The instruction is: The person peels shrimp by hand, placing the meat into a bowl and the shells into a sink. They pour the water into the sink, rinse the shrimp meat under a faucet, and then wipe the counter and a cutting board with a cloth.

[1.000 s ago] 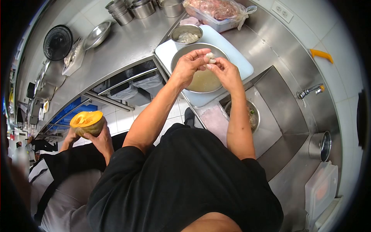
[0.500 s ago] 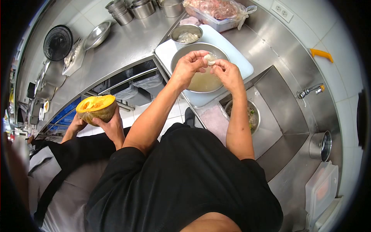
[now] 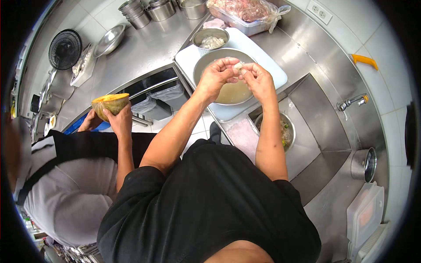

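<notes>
Over a steel bowl [image 3: 202,65] of cloudy yellowish liquid, my two hands meet fingertip to fingertip. Between them is a small pale piece that looks like a peeled shrimp [image 3: 238,66], partly covered by the fingers. My left hand [image 3: 215,75] pinches it from the left, and my right hand [image 3: 258,81] pinches it from the right. Just behind the bowl, a smaller steel pot [image 3: 203,45] holds several whitish pieces [image 3: 212,42] of the same look. Both vessels stand on a pale blue-white board or lid [image 3: 268,72].
At left, a co-worker [image 3: 74,188] holds a cut pumpkin [image 3: 110,105]. A steel sink [image 3: 322,122] lies right, with a bowl of meat and greens [image 3: 287,131] and a tap [image 3: 353,103]. Bagged raw meat [image 3: 245,11] is at the back; a pink cloth [image 3: 241,138] lies in front.
My fingers have drawn closer around the pale piece, hiding more of it. The co-worker has shifted and turned, tilting the pumpkin's cut face more out of sight.
</notes>
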`<state>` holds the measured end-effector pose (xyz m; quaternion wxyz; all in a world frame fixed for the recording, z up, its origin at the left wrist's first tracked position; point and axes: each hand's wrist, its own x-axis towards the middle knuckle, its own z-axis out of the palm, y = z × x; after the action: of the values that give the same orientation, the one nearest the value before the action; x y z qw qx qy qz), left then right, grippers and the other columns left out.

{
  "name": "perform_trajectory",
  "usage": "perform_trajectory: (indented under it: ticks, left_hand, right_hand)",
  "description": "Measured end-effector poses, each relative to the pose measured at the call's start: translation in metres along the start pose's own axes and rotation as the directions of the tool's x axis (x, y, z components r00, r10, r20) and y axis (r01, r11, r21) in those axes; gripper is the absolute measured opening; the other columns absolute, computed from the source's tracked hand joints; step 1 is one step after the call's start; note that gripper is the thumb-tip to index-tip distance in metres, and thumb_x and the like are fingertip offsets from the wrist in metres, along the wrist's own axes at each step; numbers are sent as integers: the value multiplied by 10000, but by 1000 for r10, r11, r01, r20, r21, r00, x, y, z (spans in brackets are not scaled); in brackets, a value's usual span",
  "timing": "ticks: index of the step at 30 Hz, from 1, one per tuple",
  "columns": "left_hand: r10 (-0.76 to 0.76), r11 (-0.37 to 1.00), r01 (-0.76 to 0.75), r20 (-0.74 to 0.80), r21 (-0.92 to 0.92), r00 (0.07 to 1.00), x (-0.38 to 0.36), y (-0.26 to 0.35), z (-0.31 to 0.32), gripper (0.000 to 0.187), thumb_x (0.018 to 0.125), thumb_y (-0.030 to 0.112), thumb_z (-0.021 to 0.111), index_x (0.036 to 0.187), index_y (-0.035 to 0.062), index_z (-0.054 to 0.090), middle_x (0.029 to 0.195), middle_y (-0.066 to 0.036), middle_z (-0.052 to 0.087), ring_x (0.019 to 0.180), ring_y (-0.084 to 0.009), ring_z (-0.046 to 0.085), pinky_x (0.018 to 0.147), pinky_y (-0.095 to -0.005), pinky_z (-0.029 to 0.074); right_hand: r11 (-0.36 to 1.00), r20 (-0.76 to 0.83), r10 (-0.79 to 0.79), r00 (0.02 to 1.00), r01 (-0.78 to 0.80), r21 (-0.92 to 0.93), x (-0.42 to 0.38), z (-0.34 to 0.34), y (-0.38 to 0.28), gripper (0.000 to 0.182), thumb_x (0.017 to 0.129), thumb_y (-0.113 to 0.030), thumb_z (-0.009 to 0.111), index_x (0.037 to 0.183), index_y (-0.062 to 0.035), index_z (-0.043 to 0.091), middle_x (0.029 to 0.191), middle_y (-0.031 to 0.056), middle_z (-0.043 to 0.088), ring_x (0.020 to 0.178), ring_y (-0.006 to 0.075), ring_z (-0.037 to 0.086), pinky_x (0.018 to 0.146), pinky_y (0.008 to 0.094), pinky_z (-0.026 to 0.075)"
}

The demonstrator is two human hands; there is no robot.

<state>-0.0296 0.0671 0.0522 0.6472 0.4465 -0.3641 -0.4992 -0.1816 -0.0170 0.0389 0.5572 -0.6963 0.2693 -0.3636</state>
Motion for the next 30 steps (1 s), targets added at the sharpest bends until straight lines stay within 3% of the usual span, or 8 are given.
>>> perform_trajectory:
  ticks: [9,16,20,22,24,25,28,30]
  left_hand:
    - [-109,942,124,63,-312,992,4,-1,-8,335,932,33,590,1260,0,532,1068,-83,636,885,-181,665,799,-304,579]
    - [65,998,-63,-106,25,992,30,45,-19,365,930,130,645,1261,8,549,1033,-58,668,857,-161,655,775,-294,571]
    - [216,918,-137,-181,372,959,79,71,-58,388,919,178,684,1244,-5,576,1029,-68,675,855,-148,649,739,-276,550]
    - [261,716,-83,-156,694,953,86,72,-60,431,903,306,696,1206,6,631,1042,-109,702,913,-201,668,795,-335,538]
    - [302,264,-77,-6,962,953,82,75,-55,460,891,382,694,1184,28,661,1047,-128,713,953,-229,674,836,-372,526]
    - [226,294,-74,6,953,974,80,68,-52,467,866,456,685,1146,82,697,1054,-152,714,994,-279,671,890,-402,501]
    - [-115,30,-163,165,986,980,75,35,-42,452,864,439,677,1179,115,684,1036,-154,714,1000,-311,669,902,-416,504]
    - [-221,-231,-169,117,958,968,69,9,-30,513,860,444,663,1258,124,624,1154,-166,675,1060,-338,645,940,-441,495]
  right_hand:
    - [999,-20,-7,1000,8,38,-7,-10,-11,184,952,-98,580,1090,-9,664,868,43,705,703,49,574,567,183,438]
    - [988,-362,-156,919,154,-35,-27,-60,-16,207,947,-115,560,1100,-47,683,868,31,704,754,67,611,623,209,451]
    - [977,-387,-9,922,-74,-200,-64,-101,2,248,946,-213,582,1086,-41,694,877,61,704,809,114,632,708,261,486]
    - [927,-360,105,927,-222,-301,-82,-117,35,281,941,-266,599,1054,-34,710,899,90,716,845,181,665,767,304,500]
    - [672,-271,397,877,-479,-565,-99,-132,66,322,920,-317,630,1012,-25,731,975,164,717,918,305,681,867,383,502]
    - [645,-256,364,895,-441,-624,-108,-139,86,320,911,-320,638,1006,-30,738,1030,180,702,964,326,664,900,396,489]
    - [538,-246,306,920,-380,-752,-122,-148,106,319,887,-324,654,1016,-47,747,1179,216,653,1092,366,606,990,422,445]
    - [468,-305,296,905,-416,-780,-121,-144,88,331,877,-324,656,1059,-60,738,1255,221,615,1163,363,560,1036,425,413]
